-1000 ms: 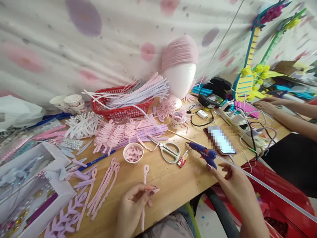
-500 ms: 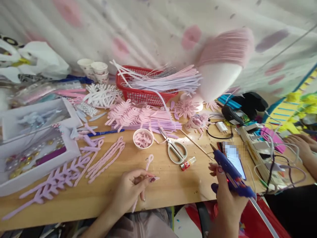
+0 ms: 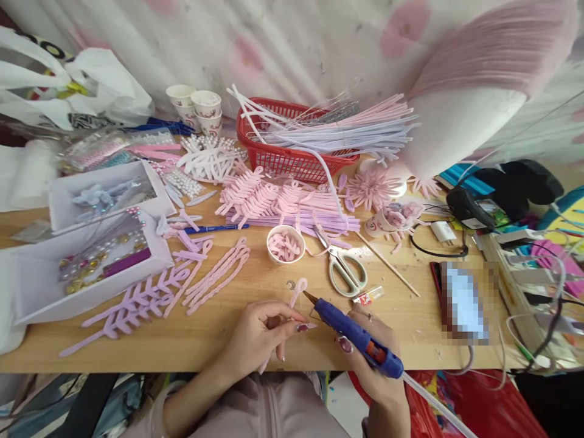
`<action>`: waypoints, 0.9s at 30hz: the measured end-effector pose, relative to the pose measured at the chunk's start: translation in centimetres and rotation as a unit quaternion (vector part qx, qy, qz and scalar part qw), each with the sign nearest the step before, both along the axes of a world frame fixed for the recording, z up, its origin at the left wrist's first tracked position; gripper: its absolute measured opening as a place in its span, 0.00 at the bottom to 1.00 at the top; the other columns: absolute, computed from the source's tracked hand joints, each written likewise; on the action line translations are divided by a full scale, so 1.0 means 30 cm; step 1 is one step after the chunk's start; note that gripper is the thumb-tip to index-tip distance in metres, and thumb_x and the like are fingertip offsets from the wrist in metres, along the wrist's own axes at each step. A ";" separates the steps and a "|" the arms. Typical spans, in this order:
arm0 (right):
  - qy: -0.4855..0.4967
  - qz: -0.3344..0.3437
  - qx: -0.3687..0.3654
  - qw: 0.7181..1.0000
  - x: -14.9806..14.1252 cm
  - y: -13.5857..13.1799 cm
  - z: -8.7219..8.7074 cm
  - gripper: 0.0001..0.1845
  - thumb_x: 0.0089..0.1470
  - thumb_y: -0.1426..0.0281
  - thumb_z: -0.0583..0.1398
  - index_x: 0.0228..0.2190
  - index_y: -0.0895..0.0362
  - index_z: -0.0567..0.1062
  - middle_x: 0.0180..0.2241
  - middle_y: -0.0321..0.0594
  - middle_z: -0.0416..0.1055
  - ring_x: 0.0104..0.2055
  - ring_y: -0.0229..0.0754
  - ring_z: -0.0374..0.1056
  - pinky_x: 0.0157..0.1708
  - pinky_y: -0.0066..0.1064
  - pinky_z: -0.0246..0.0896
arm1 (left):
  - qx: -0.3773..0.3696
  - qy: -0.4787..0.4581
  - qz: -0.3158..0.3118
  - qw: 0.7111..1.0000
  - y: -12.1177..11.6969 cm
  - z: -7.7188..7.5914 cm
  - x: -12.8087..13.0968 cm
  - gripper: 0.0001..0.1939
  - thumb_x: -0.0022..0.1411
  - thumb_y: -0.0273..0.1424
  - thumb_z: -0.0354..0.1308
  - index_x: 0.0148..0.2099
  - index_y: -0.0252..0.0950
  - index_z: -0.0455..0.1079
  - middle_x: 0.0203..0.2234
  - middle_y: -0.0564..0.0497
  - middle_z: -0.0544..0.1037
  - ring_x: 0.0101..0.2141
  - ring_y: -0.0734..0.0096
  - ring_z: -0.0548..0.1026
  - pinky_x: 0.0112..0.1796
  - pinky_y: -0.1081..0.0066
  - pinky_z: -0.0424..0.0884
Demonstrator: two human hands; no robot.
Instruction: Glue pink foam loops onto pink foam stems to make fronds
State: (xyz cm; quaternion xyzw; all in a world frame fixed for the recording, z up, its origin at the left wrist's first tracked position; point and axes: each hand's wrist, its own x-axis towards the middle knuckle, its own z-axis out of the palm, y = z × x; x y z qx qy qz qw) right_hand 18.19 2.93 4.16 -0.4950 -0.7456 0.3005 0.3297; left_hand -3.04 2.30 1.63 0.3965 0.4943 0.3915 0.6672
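Observation:
Pinched in my left hand (image 3: pixel 267 331) is a pink pipe cleaner (image 3: pixel 298 291) with a loop at its top; its lower end shows below my fingers. My right hand (image 3: pixel 371 353) grips a blue hot glue gun (image 3: pixel 358 336) with a clear glue stick out of its back. The gun's nozzle points at the pipe cleaner, close beside the loop; I cannot tell whether they touch. Just beyond my left hand stands a paper cup (image 3: pixel 285 260) of short pink pieces. Scissors (image 3: pixel 345 274) and a small red-labelled clear item (image 3: pixel 368 296) lie past the gun.
Twisted pink strips (image 3: pixel 216 277) and lilac leafy stems (image 3: pixel 137 298) lie at left, by white boxes (image 3: pixel 98 283) of beads. Behind are a red basket (image 3: pixel 292 161) of pipe cleaners and pink bundles (image 3: pixel 260 198). A wooden stick (image 3: pixel 387 263), a phone (image 3: pixel 463 301) and a power strip (image 3: pixel 511 286) are at right.
My right hand has brought the glue gun left, from beside the phone to the pipe cleaner. My left hand keeps its pinch. The camera view has shifted, and the other person's hands have left it.

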 end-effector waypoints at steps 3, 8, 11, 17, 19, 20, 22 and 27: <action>-0.012 0.013 0.003 1.000 -0.001 0.001 0.004 0.12 0.56 0.65 0.58 0.22 0.53 0.65 0.19 0.34 0.61 0.22 0.40 0.58 0.23 0.33 0.49 | -0.009 -0.015 0.006 1.000 0.004 0.000 -0.001 0.12 0.54 0.38 0.65 0.31 0.34 0.79 0.23 0.48 0.79 0.12 0.80 0.67 0.15 0.78 0.60; -0.016 0.033 0.000 0.999 -0.013 0.003 0.011 0.13 0.56 0.65 0.58 0.22 0.53 0.64 0.19 0.33 0.60 0.22 0.39 0.58 0.22 0.32 0.48 | -0.017 -0.005 0.004 1.000 0.006 0.006 -0.008 0.12 0.53 0.39 0.66 0.30 0.34 0.79 0.19 0.50 0.77 0.11 0.79 0.67 0.16 0.77 0.58; -0.017 0.032 0.007 0.999 -0.016 0.001 0.014 0.14 0.56 0.64 0.59 0.22 0.53 0.63 0.19 0.33 0.59 0.21 0.39 0.57 0.22 0.32 0.48 | -0.015 -0.003 0.001 1.000 0.003 0.003 -0.009 0.12 0.54 0.40 0.66 0.31 0.34 0.79 0.17 0.52 0.75 0.11 0.79 0.67 0.16 0.77 0.58; -0.024 0.029 0.006 0.999 -0.010 -0.005 0.010 0.14 0.57 0.64 0.59 0.22 0.54 0.64 0.19 0.33 0.60 0.22 0.38 0.59 0.22 0.31 0.50 | -0.012 -0.012 0.001 1.000 0.002 0.004 -0.006 0.13 0.53 0.40 0.67 0.30 0.34 0.79 0.19 0.51 0.76 0.11 0.79 0.66 0.16 0.77 0.57; -0.029 0.029 0.003 0.999 -0.008 -0.006 0.007 0.14 0.57 0.64 0.59 0.23 0.54 0.64 0.20 0.33 0.60 0.22 0.38 0.59 0.22 0.31 0.50 | -0.011 -0.015 0.002 1.000 0.004 0.007 -0.006 0.13 0.53 0.40 0.67 0.30 0.34 0.79 0.20 0.51 0.77 0.11 0.80 0.66 0.15 0.78 0.57; -0.030 0.029 0.003 0.999 -0.008 -0.006 0.007 0.14 0.57 0.65 0.59 0.23 0.54 0.64 0.20 0.33 0.59 0.22 0.38 0.58 0.22 0.31 0.50 | -0.010 -0.016 0.003 1.000 0.004 0.008 -0.005 0.13 0.53 0.40 0.67 0.30 0.34 0.78 0.20 0.51 0.77 0.11 0.80 0.66 0.15 0.78 0.57; -0.030 0.031 0.005 0.999 -0.007 -0.005 0.008 0.14 0.57 0.65 0.59 0.23 0.54 0.64 0.19 0.32 0.59 0.22 0.38 0.58 0.22 0.31 0.49 | -0.011 -0.017 0.004 1.000 0.005 0.011 -0.005 0.13 0.53 0.40 0.66 0.30 0.34 0.78 0.20 0.51 0.77 0.11 0.80 0.66 0.15 0.78 0.57; -0.033 0.038 0.008 0.999 -0.005 -0.002 0.011 0.14 0.57 0.66 0.59 0.22 0.54 0.63 0.19 0.32 0.59 0.22 0.38 0.58 0.22 0.31 0.49 | -0.016 -0.015 0.007 1.000 0.003 0.014 -0.006 0.12 0.53 0.39 0.66 0.29 0.34 0.78 0.19 0.51 0.76 0.11 0.80 0.66 0.15 0.78 0.57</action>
